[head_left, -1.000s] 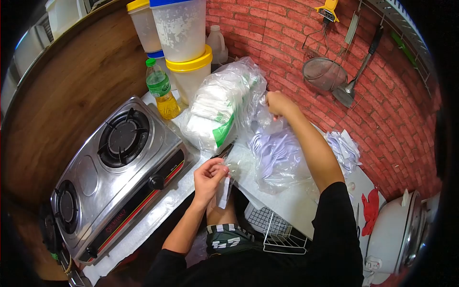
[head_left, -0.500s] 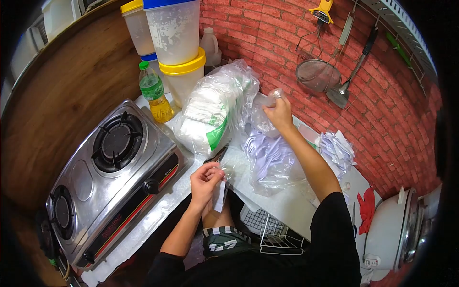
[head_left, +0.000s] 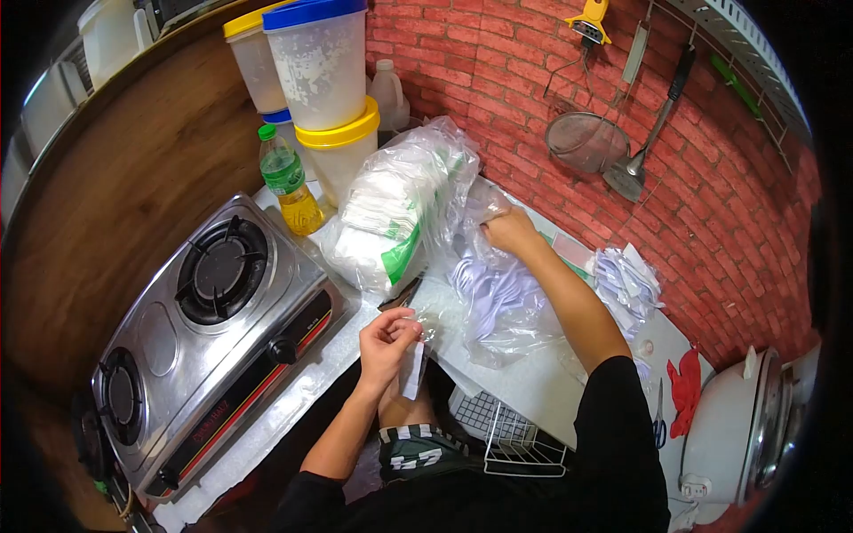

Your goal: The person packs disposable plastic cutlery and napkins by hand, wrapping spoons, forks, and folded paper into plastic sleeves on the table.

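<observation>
My left hand (head_left: 387, 343) pinches a small clear plastic piece (head_left: 428, 327) near the counter's front edge, with a white paper strip (head_left: 411, 371) hanging below it. My right hand (head_left: 511, 231) is closed at the upper part of a clear plastic bag (head_left: 480, 206), its fingertips partly hidden. White plastic cutlery (head_left: 498, 291) lies in the open clear bag below that hand. To the left of it rests a large clear bag of stacked white items (head_left: 378, 213) with a green patch.
A two-burner gas stove (head_left: 213, 311) stands at the left, an oil bottle (head_left: 289, 182) and tubs (head_left: 318, 71) behind it. More wrapped cutlery (head_left: 625, 284), scissors (head_left: 659, 426), a red cloth (head_left: 684, 391) and a white cooker (head_left: 724, 435) are at the right. A strainer (head_left: 586, 142) hangs on the brick wall.
My right hand has lifted part of the clear bag and then come down and slightly left with it. My left hand has stayed nearly in place.
</observation>
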`<act>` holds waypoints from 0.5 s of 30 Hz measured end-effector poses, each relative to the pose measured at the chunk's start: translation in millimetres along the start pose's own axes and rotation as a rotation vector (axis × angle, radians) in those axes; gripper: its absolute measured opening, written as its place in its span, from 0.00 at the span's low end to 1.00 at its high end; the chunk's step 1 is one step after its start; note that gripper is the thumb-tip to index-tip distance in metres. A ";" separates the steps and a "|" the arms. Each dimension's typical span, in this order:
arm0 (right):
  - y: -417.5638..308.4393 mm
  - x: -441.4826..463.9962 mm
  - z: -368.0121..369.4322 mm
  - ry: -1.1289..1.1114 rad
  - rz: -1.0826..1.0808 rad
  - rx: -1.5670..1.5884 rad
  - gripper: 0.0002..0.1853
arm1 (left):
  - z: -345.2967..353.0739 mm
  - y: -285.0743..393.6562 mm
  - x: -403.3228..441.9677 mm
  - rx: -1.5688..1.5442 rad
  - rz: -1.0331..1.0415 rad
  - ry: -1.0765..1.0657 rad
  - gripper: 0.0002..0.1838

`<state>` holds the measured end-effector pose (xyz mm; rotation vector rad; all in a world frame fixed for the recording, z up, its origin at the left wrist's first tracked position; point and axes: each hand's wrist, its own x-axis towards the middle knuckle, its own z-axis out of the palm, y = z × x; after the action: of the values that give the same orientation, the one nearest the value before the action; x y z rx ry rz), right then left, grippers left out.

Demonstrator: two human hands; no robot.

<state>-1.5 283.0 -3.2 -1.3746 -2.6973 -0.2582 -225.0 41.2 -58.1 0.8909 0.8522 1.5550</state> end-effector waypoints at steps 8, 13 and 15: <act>29.0 15.0 40.1 0.125 0.179 -0.002 0.16 | -1.5 2.7 -1.4 -0.014 -0.011 0.024 0.14; 26.3 8.0 27.7 0.099 0.081 -0.034 0.27 | -3.1 -0.8 0.8 -0.036 -0.006 0.002 0.14; 23.5 6.9 28.0 0.016 0.076 -0.049 0.34 | -5.3 -3.1 0.2 -0.028 0.006 -0.013 0.15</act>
<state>13.1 307.6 -27.1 -1.4782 -2.6359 -0.3292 -228.4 41.6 -63.3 0.8834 0.8165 1.5612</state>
